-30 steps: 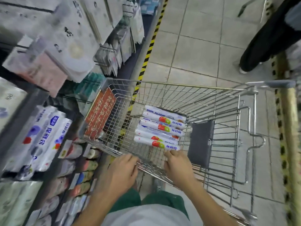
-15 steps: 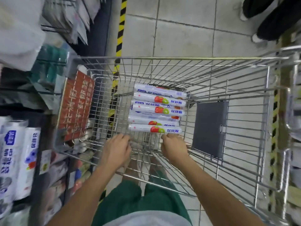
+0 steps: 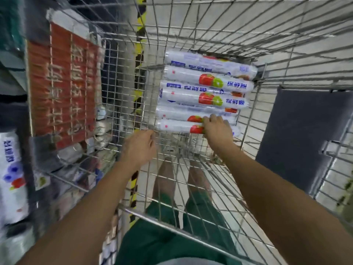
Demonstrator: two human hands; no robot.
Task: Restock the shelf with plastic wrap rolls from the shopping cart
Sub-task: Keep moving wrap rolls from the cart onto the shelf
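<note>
Both of a person's bare hands reached down into a wire shopping cart [image 3: 219,25] at a store aisle, seen from a head-worn camera looking almost straight down. Several plastic wrap rolls [image 3: 206,92] lay side by side on the cart's mesh floor, stacked in a flat row running away from the viewer, their white wrappers printed with red and green fruit and blue lettering. The right hand [image 3: 217,131] rested on the nearest roll [image 3: 175,126], its fingers [image 3: 209,120] curled over the top of it and reaching the roll just behind; whether the hand had closed fully round the roll could not be told, as the palm hid the far side. The left hand [image 3: 140,147] hung beside the near-left end of the row, loosely cupped and grasping nothing, its fingertips close to the end of the nearest roll but apart from it. A red sign [image 3: 61,88] with pale characters was fixed to the cart's left wall. Beyond that wall, at the left edge, stood a blurred shelf [image 3: 30,169] carrying white packages [image 3: 11,175] with blue and red print. A dark grey panel [image 3: 305,134] leaned against the cart's right side. Through the mesh showed the person's legs in green shorts [image 3: 172,241], pale floor tiles and a yellow-and-black hazard stripe [image 3: 140,31].
</note>
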